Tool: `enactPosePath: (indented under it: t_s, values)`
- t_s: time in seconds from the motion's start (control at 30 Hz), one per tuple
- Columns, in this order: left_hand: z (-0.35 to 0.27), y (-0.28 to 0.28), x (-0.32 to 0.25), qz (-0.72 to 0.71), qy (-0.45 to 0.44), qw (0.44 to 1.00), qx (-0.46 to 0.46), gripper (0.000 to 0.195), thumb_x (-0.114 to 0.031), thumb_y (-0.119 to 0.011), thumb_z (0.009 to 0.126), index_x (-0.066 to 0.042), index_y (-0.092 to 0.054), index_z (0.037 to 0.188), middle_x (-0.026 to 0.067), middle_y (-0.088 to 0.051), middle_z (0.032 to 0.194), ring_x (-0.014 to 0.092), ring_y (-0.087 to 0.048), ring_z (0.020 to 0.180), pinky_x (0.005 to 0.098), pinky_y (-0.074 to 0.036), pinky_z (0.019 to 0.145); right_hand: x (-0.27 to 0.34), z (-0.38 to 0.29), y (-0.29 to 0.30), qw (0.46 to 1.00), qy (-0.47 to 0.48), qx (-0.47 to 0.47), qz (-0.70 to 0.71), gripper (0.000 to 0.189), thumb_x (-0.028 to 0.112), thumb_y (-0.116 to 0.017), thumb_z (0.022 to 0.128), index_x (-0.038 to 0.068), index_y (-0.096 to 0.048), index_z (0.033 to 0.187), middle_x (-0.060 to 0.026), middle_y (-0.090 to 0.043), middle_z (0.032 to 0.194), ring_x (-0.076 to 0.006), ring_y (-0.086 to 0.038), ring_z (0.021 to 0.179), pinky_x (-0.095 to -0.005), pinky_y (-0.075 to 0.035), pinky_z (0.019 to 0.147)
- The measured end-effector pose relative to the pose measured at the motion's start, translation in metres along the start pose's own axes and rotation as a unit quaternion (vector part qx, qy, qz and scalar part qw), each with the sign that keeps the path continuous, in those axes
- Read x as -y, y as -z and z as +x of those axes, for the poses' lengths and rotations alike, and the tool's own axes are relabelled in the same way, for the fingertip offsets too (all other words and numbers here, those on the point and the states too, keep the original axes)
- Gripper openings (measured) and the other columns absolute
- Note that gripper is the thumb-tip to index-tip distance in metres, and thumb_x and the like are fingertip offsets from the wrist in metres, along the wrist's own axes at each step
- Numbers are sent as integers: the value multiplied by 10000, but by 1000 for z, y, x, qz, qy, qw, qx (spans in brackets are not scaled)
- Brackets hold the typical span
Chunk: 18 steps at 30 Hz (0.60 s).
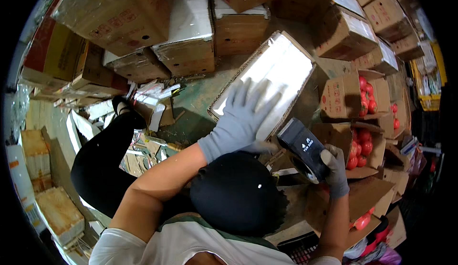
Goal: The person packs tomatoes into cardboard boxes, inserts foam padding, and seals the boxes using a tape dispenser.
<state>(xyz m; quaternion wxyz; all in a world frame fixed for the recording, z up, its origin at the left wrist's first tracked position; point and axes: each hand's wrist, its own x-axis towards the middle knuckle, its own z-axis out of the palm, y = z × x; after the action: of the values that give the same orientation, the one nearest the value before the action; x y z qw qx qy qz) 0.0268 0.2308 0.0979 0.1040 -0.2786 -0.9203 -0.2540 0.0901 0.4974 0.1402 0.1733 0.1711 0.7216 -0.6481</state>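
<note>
Before me a cardboard box (300,86) with a white lid or liner, likely foam, stands at a slant on the floor. My left hand (238,118), in a grey glove, lies over its near part with the fingers spread, somewhat blurred. My right hand (332,163), gloved too, grips a black packing tape dispenser (300,143) with a toothed edge, just off the box's near right corner. Part of a tape roll shows under the dispenser. My bent knee in black cloth is close below the left hand.
Stacked cartons (189,55) line the far side. Open cardboard boxes holding red tomatoes (365,147) stand at right. Scraps of cardboard and foam (154,95) litter the floor at left, near a wooden-handled tool (175,147). Foam boxes (59,211) stand at lower left, a yellow crate (429,102) far right.
</note>
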Motion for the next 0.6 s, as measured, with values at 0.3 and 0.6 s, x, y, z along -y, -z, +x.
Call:
enactPosePath:
  t_s: [0.3, 0.6]
  values:
    - [-1, -8, 1, 25, 35, 996, 77, 1044, -515, -700, 556, -30, -210, 1339, 262, -210, 1343, 445, -192, 1249, 536, -110, 1032, 3, -28, 2, 996, -63, -51, -28, 201, 186, -637, 700, 1, -560, 704, -13, -546, 619, -62, -481, 502, -215, -390, 463]
    - [-1, -12, 2, 30, 19, 999, 31, 1007, -503, -713, 538, 2, -265, 1285, 262, -259, 1300, 448, -217, 1224, 543, -145, 1010, -36, -54, 21, 972, -69, -150, -170, 289, 258, -679, 671, -14, -593, 623, 3, -520, 574, -66, -445, 513, -235, -349, 463]
